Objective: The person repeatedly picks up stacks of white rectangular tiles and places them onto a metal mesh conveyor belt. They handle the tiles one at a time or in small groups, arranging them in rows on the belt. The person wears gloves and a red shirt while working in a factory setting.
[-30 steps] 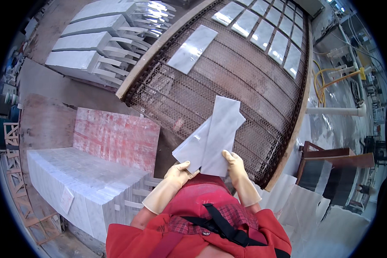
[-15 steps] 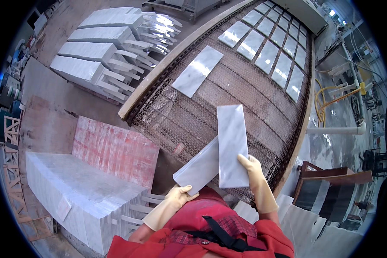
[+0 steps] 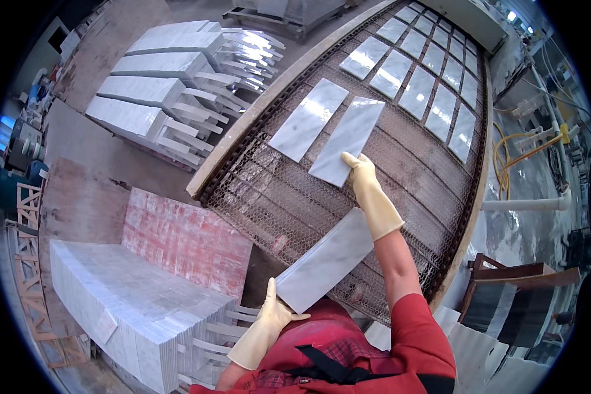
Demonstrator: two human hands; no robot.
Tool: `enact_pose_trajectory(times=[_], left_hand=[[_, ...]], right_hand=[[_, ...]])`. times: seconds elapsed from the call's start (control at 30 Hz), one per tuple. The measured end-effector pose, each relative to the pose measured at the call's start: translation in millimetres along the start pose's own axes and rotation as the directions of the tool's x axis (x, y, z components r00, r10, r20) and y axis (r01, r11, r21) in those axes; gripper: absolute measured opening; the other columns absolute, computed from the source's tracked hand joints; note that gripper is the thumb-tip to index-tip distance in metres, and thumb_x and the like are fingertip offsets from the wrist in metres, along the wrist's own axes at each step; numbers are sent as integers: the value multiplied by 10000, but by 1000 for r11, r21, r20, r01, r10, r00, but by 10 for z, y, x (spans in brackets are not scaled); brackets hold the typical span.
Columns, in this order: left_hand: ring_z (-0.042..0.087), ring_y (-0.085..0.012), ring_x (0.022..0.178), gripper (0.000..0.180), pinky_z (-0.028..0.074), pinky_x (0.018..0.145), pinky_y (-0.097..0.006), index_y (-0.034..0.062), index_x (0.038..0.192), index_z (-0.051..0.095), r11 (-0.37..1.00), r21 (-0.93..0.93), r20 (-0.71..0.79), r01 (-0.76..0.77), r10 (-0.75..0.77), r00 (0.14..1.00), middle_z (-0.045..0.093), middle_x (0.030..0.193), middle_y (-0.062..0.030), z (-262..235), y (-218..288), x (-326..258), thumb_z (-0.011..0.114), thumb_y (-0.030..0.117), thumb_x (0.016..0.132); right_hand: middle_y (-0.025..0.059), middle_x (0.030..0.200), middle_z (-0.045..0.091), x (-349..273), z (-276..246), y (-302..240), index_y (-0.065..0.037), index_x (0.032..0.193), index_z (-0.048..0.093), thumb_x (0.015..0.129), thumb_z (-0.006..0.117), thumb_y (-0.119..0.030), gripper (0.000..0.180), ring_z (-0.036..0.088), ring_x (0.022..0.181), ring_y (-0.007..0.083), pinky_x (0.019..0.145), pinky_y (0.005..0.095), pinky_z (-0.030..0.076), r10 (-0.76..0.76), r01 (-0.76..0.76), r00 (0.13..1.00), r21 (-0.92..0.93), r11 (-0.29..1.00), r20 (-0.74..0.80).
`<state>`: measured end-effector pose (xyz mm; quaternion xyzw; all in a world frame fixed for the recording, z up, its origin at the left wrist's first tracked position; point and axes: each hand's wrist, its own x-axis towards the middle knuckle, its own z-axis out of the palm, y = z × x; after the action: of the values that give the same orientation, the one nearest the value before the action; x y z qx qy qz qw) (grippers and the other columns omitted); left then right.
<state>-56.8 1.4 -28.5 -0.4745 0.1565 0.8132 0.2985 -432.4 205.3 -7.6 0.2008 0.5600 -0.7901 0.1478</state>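
Note:
My right hand (image 3: 364, 180), in a cream rubber glove, grips the near end of a white marble tile (image 3: 348, 139) that lies on the metal mesh conveyor (image 3: 276, 203), beside another white tile (image 3: 308, 118). My left hand (image 3: 272, 314), also gloved, holds the near corner of a second white marble tile (image 3: 325, 259) tilted above the conveyor's near edge, close to my red apron. Several more tiles (image 3: 417, 79) lie in two rows farther up the conveyor.
A stack of upright white tiles (image 3: 138, 315) stands at my left, with a red-stained board (image 3: 187, 240) behind it. More tile stacks (image 3: 171, 85) sit on the floor beyond. Yellow hoses (image 3: 525, 154) and a white pipe (image 3: 525, 203) lie right of the conveyor.
My right hand has reached forward and laid one tile flat on the mesh beside the earlier one. My left hand keeps the other tile near my body.

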Motion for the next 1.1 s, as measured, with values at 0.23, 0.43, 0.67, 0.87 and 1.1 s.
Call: enact_pose_trajectory(times=[0.23, 0.43, 0.67, 0.87, 1.1], left_hand=[[420, -406, 1482, 715, 316, 1079, -820, 253, 1584, 429, 999, -33, 37, -30, 32, 999, 419, 1650, -72, 18, -4, 10, 426, 709, 1034], [477, -386, 1443, 654, 351, 1085, -769, 256, 1541, 488, 997, -52, 42, -59, 61, 997, 494, 1598, -61, 10, -11, 26, 448, 672, 1037], [502, -373, 1416, 615, 348, 1093, -748, 252, 1523, 514, 996, -90, 43, -13, 17, 999, 519, 1575, -61, 34, 30, 53, 486, 629, 1037], [508, -382, 1401, 587, 360, 1071, -748, 250, 1506, 532, 983, -184, 66, 2, 11, 998, 535, 1558, -70, -88, 17, 159, 503, 601, 1037], [527, -401, 1378, 559, 384, 1029, -761, 242, 1462, 569, 999, -40, 92, 21, -17, 996, 567, 1524, -92, -7, 122, 113, 468, 577, 1026]], right_hand=[[188, 1245, 709, 375, -63, 262, 55, 1281, 622, 1003, 693, -80, 317, 719, 1117, 335, 990, 474, 598, 40, -37, 999, 104, 994, -19], [170, 1198, 727, 447, -94, 309, 51, 1259, 633, 1000, 716, -107, 314, 737, 1057, 319, 942, 454, 623, 11, -4, 997, 85, 996, -83], [188, 1365, 651, 68, -133, 187, 24, 1442, 562, 1061, 617, -238, 466, 690, 1181, 297, 1024, 428, 571, -60, 3, 985, -329, 944, -162], [152, 1286, 726, -1854, 255, -124, -23, 1348, 676, 1057, 614, -336, 432, 693, 1160, 225, 1028, 368, 540, -207, 87, 975, -732, 676, -76], [104, 1074, 795, -3147, -728, 794, 14, 1178, 739, 1031, 644, -436, 483, 738, 992, 155, 882, 300, 558, 195, -261, 965, -703, 662, -174]])
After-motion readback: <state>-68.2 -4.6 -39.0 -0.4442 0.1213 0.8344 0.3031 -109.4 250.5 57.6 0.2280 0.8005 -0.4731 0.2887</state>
